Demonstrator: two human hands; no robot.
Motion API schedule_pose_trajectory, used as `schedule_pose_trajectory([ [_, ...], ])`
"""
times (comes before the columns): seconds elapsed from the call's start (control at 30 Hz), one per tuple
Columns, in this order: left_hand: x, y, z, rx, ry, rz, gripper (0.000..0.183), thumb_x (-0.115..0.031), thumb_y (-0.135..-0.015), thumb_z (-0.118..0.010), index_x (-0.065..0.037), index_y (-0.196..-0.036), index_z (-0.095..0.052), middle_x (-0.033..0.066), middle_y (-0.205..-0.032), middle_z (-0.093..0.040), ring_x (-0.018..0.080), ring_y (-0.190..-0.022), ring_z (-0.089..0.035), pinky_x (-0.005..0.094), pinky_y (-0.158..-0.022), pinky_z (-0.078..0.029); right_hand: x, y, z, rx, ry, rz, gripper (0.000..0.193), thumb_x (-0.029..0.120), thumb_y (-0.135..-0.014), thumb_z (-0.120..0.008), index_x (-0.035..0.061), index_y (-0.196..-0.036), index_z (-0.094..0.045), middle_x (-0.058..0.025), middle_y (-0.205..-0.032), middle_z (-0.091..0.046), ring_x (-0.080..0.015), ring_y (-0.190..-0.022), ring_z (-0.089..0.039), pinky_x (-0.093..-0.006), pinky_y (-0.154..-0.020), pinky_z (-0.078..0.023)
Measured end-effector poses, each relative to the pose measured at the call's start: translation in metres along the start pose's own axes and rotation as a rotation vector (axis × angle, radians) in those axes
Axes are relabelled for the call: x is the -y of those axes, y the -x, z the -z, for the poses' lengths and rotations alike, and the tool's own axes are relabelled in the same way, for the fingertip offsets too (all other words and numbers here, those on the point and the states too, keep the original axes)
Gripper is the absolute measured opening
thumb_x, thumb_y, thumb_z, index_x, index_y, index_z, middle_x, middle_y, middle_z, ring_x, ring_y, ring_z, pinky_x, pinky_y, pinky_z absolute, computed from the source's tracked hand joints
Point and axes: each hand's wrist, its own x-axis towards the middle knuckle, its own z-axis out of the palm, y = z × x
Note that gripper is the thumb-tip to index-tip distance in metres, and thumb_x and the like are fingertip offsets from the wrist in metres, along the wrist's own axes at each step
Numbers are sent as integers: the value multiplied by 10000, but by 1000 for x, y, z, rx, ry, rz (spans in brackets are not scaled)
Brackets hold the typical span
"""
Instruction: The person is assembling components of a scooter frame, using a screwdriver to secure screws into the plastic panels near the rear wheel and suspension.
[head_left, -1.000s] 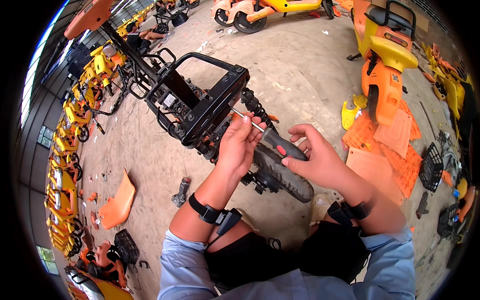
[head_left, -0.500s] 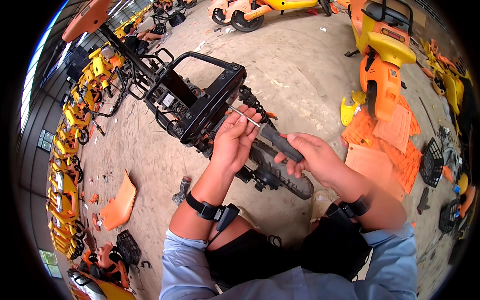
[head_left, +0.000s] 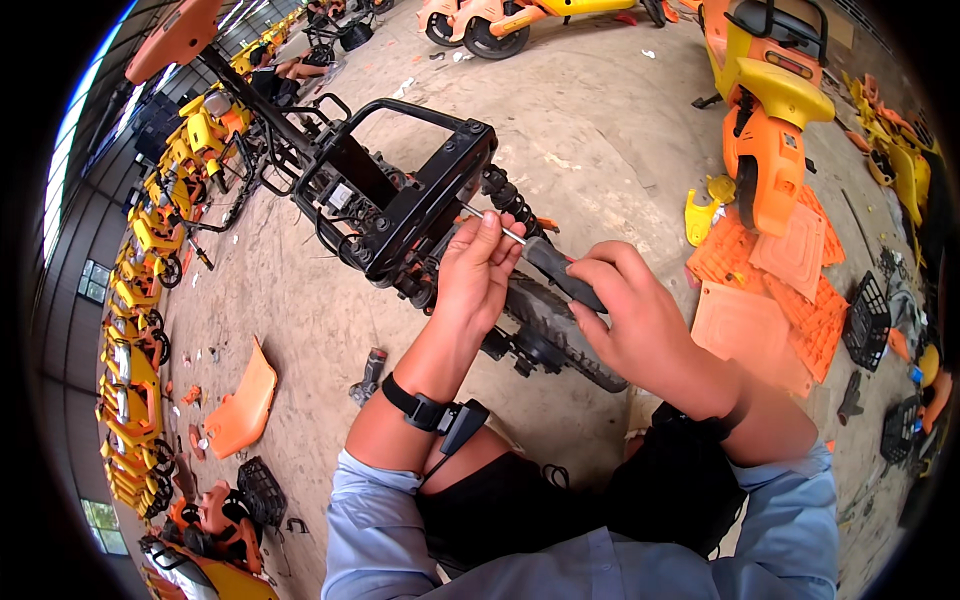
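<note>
A screwdriver (head_left: 556, 268) with a dark grey handle and a thin metal shaft points up and left at the rear of a stripped scooter frame (head_left: 425, 212). My right hand (head_left: 640, 318) is closed round the handle's back end, its back turned upward. My left hand (head_left: 474, 272) pinches the shaft between thumb and fingers, near the frame's black bar. The tip reaches beneath that bar, and what it touches is hidden. Just beyond my left hand is a black coil-spring shock absorber (head_left: 505, 200). Below the screwdriver lies the scooter's rear wheel (head_left: 565, 340).
A power tool (head_left: 369, 377) lies on the concrete floor by my left forearm, with an orange panel (head_left: 245, 405) further left. Orange panels (head_left: 745, 325) are stacked on the right, near an orange and yellow scooter (head_left: 768, 150). Rows of yellow scooters (head_left: 130, 385) line the left wall.
My right hand has rolled over the screwdriver handle, from palm partly showing to back up, with its fingers shifted along the grip. My left hand keeps its pinch on the shaft, moving only slightly.
</note>
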Motion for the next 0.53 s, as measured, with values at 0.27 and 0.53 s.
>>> schedule_pose_trajectory([
  [0.27, -13, 15, -20, 18, 30, 22, 250, -213, -1008, -574, -67, -1210, -562, 52, -1131, -653, 172, -1094, -623, 319, -937, -469, -25, -1, -8, 162, -1122, -730, 326, 279, -1025, -538, 41, -1248, -521, -122, -1056, -659, -202, -901, -667, -342, -704, -566],
  [0.53, -1, 1, 4, 22, 23, 40, 241, -213, -999, -594, -89, -1204, -567, 44, -1144, -649, 187, -1117, -618, 351, -957, -460, -17, 4, -14, 73, -620, -367, 606, 437, -926, -666, 80, -1359, -437, -185, -1190, -618, -234, -977, -662, -358, -834, -560],
])
